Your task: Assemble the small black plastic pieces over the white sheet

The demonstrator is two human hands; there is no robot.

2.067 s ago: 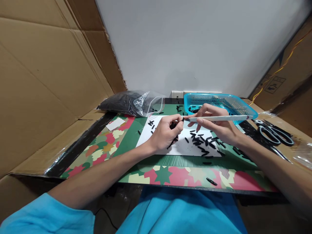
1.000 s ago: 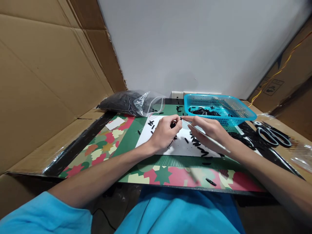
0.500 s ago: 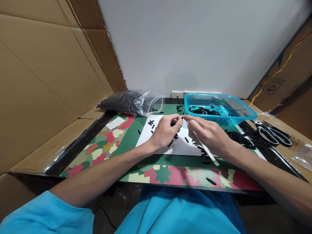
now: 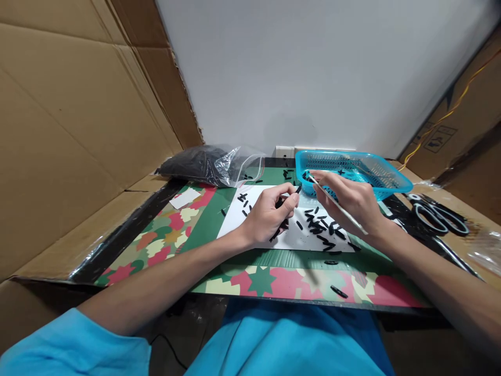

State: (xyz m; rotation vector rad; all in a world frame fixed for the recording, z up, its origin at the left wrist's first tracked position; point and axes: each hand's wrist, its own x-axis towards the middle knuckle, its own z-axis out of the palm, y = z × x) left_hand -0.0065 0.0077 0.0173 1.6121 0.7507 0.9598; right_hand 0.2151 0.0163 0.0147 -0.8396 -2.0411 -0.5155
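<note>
My left hand (image 4: 270, 214) is closed above a white sheet (image 4: 230, 230). A small black strip (image 4: 298, 189) sticks out between its thumb and index finger, and more dark pieces show inside the curled fingers. My right hand (image 4: 350, 201) is closed around a thin whitish stick (image 4: 340, 210), which slants down toward the wrist. Its fingertips are at the near left part of the blue basket (image 4: 391, 180), apart from my left hand. Whether they also pinch a black piece is unclear. Several loose black strips (image 4: 317, 223) lie on the sheet between the hands.
A clear bag of black material (image 4: 191, 164) lies at the back left. Black-handled scissors (image 4: 434, 216) rest at the right. A small white card (image 4: 185, 198) is on the patterned mat (image 4: 156, 240). Cardboard walls (image 4: 78, 104) stand at the left and right.
My right hand has moved away from my left hand, up and right to the basket, with the stick. The strip in my left hand now sticks out further. The left hand has barely moved.
</note>
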